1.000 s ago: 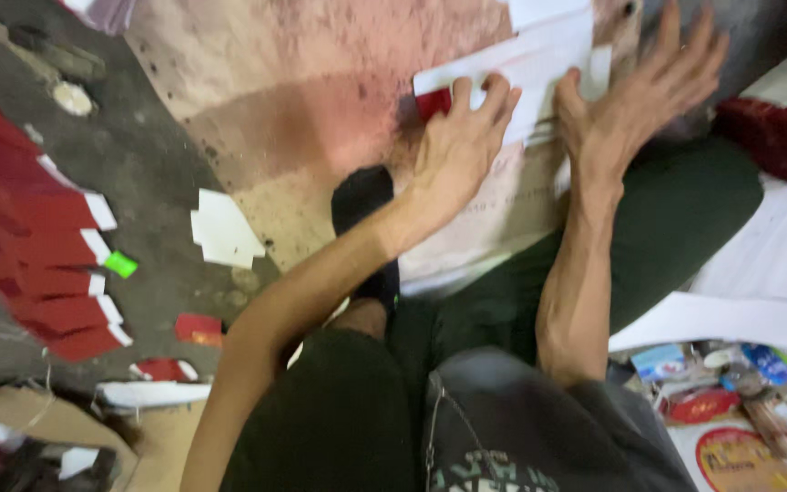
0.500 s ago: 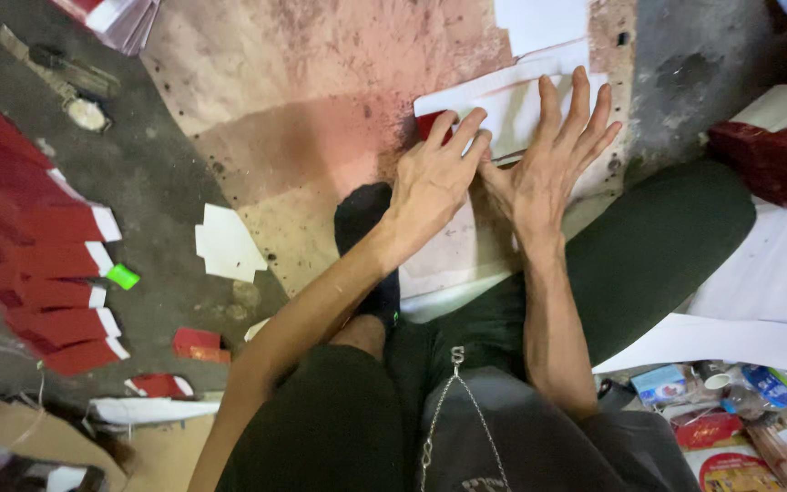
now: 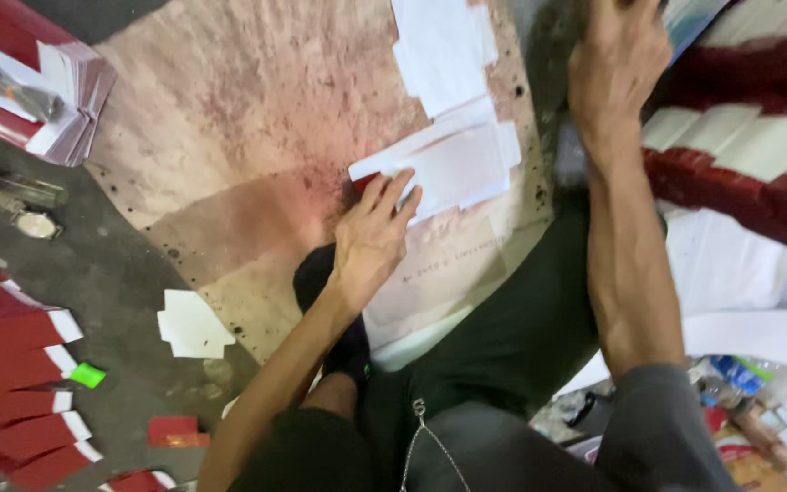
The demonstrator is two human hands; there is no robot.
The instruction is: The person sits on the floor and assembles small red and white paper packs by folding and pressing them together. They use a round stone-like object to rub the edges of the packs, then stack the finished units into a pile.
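Two bare hands are busy over a stained pink-brown board point(image 3: 257, 118) lying on the floor, so I'll place everything off that board. Left hand point(image 3: 371, 241) sits flat near the board's lower right part, fingers point(image 3: 392, 191) loosely spread and pressing down on the corner of a white paper piece point(image 3: 457, 169), with a bit of red peeking out right under the fingertips. More white sheets point(image 3: 439, 46) lie stacked just above it, toward the board's top right edge. Right hand point(image 3: 617, 59) reaches off past the board's right edge, up by a pile of red-and-white folded pieces point(image 3: 749, 155); it's blurry and partly cut off, so can't tell if it's gripping anything or just resting.

Off the board's left side, on the dark floor, there's a fanned row of red envelopes with white flaps point(image 3: 11, 383), a small green scrap point(image 3: 88, 374), and a loose white cutout point(image 3: 191, 325) just below the board's lower left corner. Another stack of red-edged sheets point(image 3: 56, 91) sits at the board's upper left.
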